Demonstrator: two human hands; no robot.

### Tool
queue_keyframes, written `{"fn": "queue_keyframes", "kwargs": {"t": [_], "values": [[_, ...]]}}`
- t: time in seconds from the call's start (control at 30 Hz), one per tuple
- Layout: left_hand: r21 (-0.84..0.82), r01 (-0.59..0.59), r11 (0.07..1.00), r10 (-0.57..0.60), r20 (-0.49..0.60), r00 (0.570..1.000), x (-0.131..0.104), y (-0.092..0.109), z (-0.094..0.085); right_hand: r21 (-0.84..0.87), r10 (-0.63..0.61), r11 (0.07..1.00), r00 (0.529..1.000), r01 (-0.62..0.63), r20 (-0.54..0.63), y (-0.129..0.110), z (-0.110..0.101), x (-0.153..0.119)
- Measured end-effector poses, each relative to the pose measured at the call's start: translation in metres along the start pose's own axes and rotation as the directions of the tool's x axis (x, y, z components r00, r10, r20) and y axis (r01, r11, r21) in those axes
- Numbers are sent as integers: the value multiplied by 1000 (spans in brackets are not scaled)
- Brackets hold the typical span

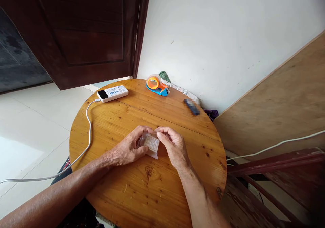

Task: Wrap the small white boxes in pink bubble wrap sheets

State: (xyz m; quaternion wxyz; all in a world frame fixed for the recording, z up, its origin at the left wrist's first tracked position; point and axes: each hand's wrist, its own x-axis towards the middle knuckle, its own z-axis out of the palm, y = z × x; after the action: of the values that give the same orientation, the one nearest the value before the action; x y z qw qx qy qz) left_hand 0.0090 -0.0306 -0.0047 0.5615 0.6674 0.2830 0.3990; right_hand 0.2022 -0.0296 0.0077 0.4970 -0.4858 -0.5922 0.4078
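Observation:
A small clear plastic packet (151,143) with a pale printed label lies between my hands over the round wooden table (149,194). My left hand (130,146) grips its left side, thumb on the front near the lower edge and fingers curled along the top. My right hand (174,145) pinches the packet's upper right corner between thumb and index finger. The fingertips of both hands nearly meet at the top edge. Part of the packet is covered by my left fingers.
A white power bank (114,93) with a white cable (90,129) sits at the back left. An orange and blue tape dispenser (157,85) stands at the back edge, a dark blurred object (191,106) to its right. A dark red door (88,35) is behind.

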Motion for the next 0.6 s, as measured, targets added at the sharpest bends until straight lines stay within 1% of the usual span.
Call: {"fn": "queue_keyframes", "kwargs": {"t": [0.13,0.27,0.33,0.43,0.6], "values": [[-7,-7,1000,7,-1,1000,0,0,0,50,87,995,996,-86,-20,6,1,0],[17,-10,1000,10,1,1000,2,1,0,158,102,983,993,-92,-59,7,2,3],[-9,-8,1000,8,8,1000,2,1,0,198,120,975,990,-104,-72,6,2,5],[-63,50,997,-49,31,998,2,-1,0,236,153,962,986,-134,-63,4,1,6],[-123,78,989,-76,22,997,2,-5,1,270,154,954,985,-128,-77,3,1,6]]}}
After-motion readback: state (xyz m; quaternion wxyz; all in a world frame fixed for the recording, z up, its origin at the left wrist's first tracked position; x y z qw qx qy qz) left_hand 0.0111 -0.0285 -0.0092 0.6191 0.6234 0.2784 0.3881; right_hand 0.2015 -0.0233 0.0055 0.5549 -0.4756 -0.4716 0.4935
